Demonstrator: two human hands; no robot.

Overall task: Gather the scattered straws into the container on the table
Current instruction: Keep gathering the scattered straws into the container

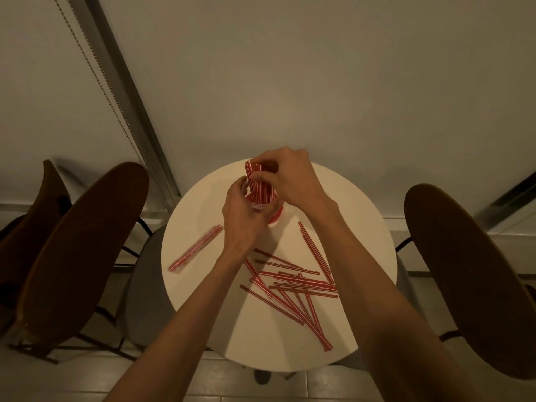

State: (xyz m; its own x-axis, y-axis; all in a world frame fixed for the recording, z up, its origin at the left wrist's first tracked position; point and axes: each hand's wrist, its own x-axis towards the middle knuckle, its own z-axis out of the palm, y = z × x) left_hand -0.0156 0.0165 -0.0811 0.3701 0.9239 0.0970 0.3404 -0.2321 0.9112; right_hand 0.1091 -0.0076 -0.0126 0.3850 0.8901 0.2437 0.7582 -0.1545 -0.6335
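Straws [293,282], red with white stripes, lie scattered across the table [362,227]; my left hand [240,213] grips the clear container [262,205], my right hand [290,175] pinches the upright bundle [258,181].

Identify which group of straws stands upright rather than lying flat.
The bundle in the container that the left hand holds, pinched by the right hand. The loose pile and the wrapped pack lie flat.

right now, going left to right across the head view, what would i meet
two brown chairs → wrapped straw pack → left hand gripping the container → right hand pinching the upright straws → right-side chair; loose straws overlap, left out
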